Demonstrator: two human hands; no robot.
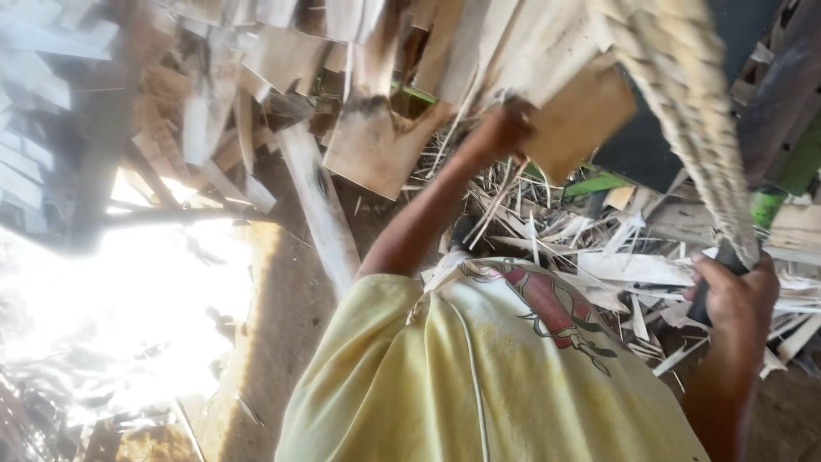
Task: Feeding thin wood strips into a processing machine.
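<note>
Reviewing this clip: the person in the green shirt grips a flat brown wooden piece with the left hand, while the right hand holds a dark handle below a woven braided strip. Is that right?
Not quite. The head view shows the shirt is pale yellow, not green. The rest stands: the left hand grips the flat brown wooden piece, and the right hand holds a dark handle below the woven braided strip.

An open-sided wood workshop: stacked veneer sheets [376,145] and splinters [616,257] cover its dirt floor [291,325].

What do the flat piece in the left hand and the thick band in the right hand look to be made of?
The flat piece held by the left hand looks like thin, dry wood or bark: tan, matt, stiff-edged. The band gripped by the right hand looks like plaited plant fibre: pale, coarse woven strands. Blur leaves both uncertain.
</note>
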